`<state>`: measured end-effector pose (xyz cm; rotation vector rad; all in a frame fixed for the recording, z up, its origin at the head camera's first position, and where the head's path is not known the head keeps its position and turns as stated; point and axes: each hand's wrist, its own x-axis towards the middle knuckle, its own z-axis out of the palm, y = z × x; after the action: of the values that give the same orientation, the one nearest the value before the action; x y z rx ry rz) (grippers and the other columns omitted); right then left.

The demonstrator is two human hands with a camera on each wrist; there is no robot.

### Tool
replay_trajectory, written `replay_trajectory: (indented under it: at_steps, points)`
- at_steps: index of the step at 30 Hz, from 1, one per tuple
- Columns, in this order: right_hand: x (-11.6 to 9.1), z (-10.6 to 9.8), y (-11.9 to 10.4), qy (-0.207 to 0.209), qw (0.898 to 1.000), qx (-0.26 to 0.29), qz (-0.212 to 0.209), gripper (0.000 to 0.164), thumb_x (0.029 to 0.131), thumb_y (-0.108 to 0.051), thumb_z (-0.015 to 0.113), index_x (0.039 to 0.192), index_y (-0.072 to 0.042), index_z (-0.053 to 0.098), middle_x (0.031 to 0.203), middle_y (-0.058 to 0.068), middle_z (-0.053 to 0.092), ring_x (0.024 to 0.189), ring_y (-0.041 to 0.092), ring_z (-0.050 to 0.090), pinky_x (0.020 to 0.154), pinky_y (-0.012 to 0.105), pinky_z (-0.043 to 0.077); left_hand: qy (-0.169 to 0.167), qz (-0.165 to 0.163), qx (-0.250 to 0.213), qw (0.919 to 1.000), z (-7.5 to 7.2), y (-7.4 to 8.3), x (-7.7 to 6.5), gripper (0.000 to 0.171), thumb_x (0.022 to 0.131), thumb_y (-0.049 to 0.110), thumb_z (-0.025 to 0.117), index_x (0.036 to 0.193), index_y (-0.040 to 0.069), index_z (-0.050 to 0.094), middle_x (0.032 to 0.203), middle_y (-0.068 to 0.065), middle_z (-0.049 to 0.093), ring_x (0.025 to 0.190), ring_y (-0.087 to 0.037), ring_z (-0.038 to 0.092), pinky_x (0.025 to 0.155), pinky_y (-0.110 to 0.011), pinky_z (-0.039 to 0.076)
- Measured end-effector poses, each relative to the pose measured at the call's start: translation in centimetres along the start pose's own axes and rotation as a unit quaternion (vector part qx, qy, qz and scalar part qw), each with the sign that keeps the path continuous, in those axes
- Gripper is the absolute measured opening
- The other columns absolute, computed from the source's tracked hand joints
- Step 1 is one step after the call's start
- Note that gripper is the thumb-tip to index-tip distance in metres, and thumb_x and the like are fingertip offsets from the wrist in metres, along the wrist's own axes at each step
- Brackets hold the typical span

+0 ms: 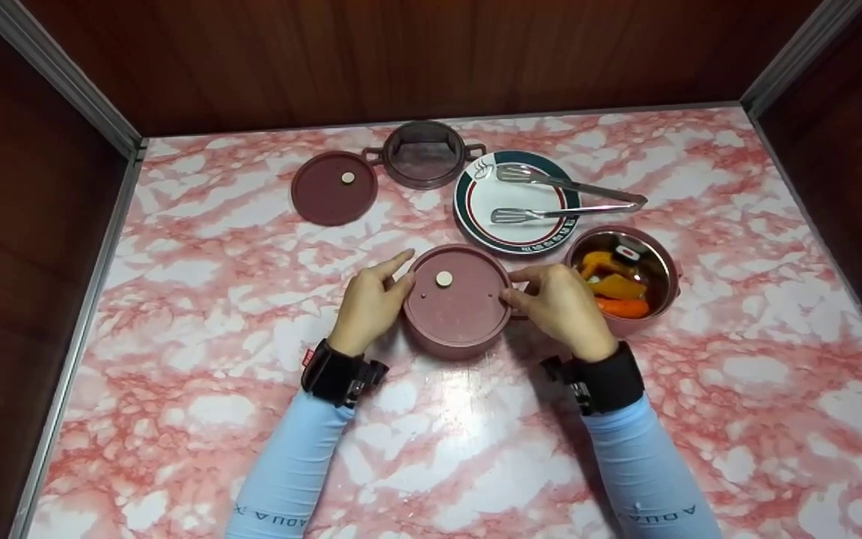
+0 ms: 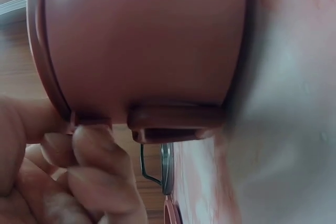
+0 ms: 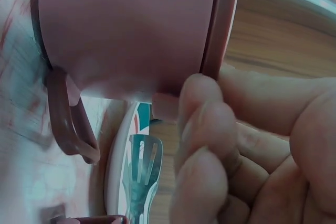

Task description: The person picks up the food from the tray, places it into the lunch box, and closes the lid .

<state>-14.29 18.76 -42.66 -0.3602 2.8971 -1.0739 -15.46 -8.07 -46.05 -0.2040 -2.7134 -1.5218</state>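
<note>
In the middle of the table stands a dusty-pink pot [image 1: 455,349] with a flat matching lid [image 1: 461,311], cream knob on top. My left hand [image 1: 366,308] pinches the lid's left edge, thumb above and curled fingers below. In the left wrist view those fingers [image 2: 102,150] meet a small tab at the rim, beside the pot's handle [image 2: 176,121]. On the opposite edge my right hand [image 1: 566,311] pinches the lid too, thumb on top. The right wrist view shows its curled fingertips [image 3: 202,95] under the rim and the other handle [image 3: 68,121] lower down.
Right of my right hand, an uncovered pot [image 1: 673,288] holds orange and yellow pieces. Behind are a green-rimmed plate [image 1: 502,206] with metal tongs [image 1: 595,209] on it, a clear lidlike piece with two handles [image 1: 423,157] and a dark-red lid [image 1: 330,198].
</note>
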Motion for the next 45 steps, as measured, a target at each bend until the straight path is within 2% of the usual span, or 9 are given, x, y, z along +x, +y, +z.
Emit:
replay_trajectory:
  at_steps: [10, 15, 19, 22, 25, 30, 34, 39, 45]
  points:
    - [-0.1, -0.8, 0.7, -0.056, 0.998, -0.026, -0.021, 0.062, 0.082, -0.043, 0.081, 0.132, -0.011, 0.065, 0.114, 0.006, 0.07, 0.1, 0.022, 0.064, 0.088, 0.043, 0.05, -0.045, 0.032, 0.007, 0.9985, -0.1, -0.4, 0.3, 0.038, 0.1, 0.016, 0.059, 0.137, 0.009, 0.061, 0.113, -0.009, 0.063, 0.088, -0.02, 0.065, 0.082, -0.031, 0.053]
    - [-0.2, -0.8, 0.5, -0.09, 0.994, -0.052, -0.042, 0.09, 0.074, -0.052, 0.083, 0.145, -0.008, 0.05, 0.141, 0.016, 0.054, 0.124, 0.033, 0.053, 0.103, 0.05, 0.043, -0.064, 0.036, 0.021, 0.9971, -0.1, -0.4, 0.3, 0.041, 0.102, 0.016, 0.054, 0.142, 0.007, 0.054, 0.121, -0.01, 0.062, 0.095, -0.02, 0.064, 0.087, -0.033, 0.051]
    - [-0.1, -0.4, 0.4, -0.115, 0.99, -0.064, -0.047, 0.108, 0.069, -0.059, 0.082, 0.153, -0.007, 0.038, 0.15, 0.023, 0.039, 0.133, 0.037, 0.043, 0.109, 0.053, 0.035, -0.077, 0.04, 0.029, 0.9958, -0.4, -0.3, 0.1, 0.042, 0.102, 0.013, 0.052, 0.144, 0.006, 0.052, 0.122, -0.013, 0.061, 0.097, -0.021, 0.063, 0.087, -0.033, 0.051]
    - [0.0, -0.1, 0.5, -0.123, 0.989, -0.058, -0.055, 0.109, 0.07, -0.057, 0.083, 0.155, -0.009, 0.034, 0.153, 0.022, 0.036, 0.134, 0.037, 0.041, 0.111, 0.051, 0.033, -0.089, 0.032, 0.029, 0.9951, -0.8, -0.2, 0.0, 0.043, 0.102, 0.013, 0.052, 0.144, 0.006, 0.052, 0.123, -0.014, 0.06, 0.099, -0.022, 0.062, 0.087, -0.034, 0.051]
    - [0.2, 0.1, 0.7, -0.124, 0.989, -0.05, -0.055, 0.107, 0.071, -0.053, 0.084, 0.155, -0.011, 0.033, 0.154, 0.022, 0.034, 0.135, 0.036, 0.04, 0.111, 0.05, 0.034, -0.112, 0.02, 0.028, 0.9931, -1.3, -0.2, -0.1, 0.05, 0.1, 0.024, 0.059, 0.146, 0.009, 0.049, 0.13, -0.013, 0.057, 0.11, -0.024, 0.059, 0.096, -0.038, 0.048]
    - [0.4, 0.3, 0.9, -0.127, 0.99, -0.038, -0.058, 0.105, 0.071, -0.048, 0.085, 0.155, -0.011, 0.033, 0.153, 0.023, 0.034, 0.135, 0.036, 0.041, 0.11, 0.05, 0.035, -0.173, 0.008, 0.05, 0.9837, -1.7, -0.3, -0.4, 0.099, 0.079, 0.053, 0.08, 0.156, 0.015, 0.031, 0.147, -0.013, 0.043, 0.131, -0.026, 0.045, 0.109, -0.042, 0.036]
    - [0.5, 0.3, 1.1, -0.133, 0.989, -0.033, -0.063, 0.106, 0.071, -0.047, 0.086, 0.156, -0.014, 0.032, 0.155, 0.022, 0.032, 0.135, 0.036, 0.04, 0.109, 0.049, 0.036, -0.206, 0.024, 0.065, 0.9761, -1.7, -0.5, -0.5, 0.125, 0.066, 0.056, 0.087, 0.16, 0.014, 0.017, 0.154, -0.013, 0.033, 0.136, -0.026, 0.039, 0.111, -0.041, 0.034]
    - [0.7, 0.2, 1.2, -0.136, 0.986, -0.042, -0.083, 0.104, 0.073, -0.047, 0.084, 0.157, -0.016, 0.03, 0.157, 0.013, 0.033, 0.139, 0.032, 0.036, 0.112, 0.047, 0.032, -0.215, 0.049, 0.063, 0.9733, -1.6, -0.6, -0.5, 0.131, 0.063, 0.057, 0.089, 0.16, 0.015, 0.012, 0.158, -0.009, 0.029, 0.141, -0.021, 0.032, 0.113, -0.038, 0.031]
    - [0.7, 0.2, 1.0, -0.146, 0.985, -0.039, -0.082, 0.103, 0.075, -0.048, 0.083, 0.157, -0.015, 0.03, 0.157, 0.013, 0.033, 0.141, 0.031, 0.033, 0.114, 0.048, 0.029, -0.204, 0.089, 0.059, 0.9732, -1.6, -0.6, -0.3, 0.119, 0.061, 0.059, 0.089, 0.154, 0.016, 0.029, 0.144, -0.005, 0.044, 0.132, -0.017, 0.041, 0.107, -0.039, 0.038]
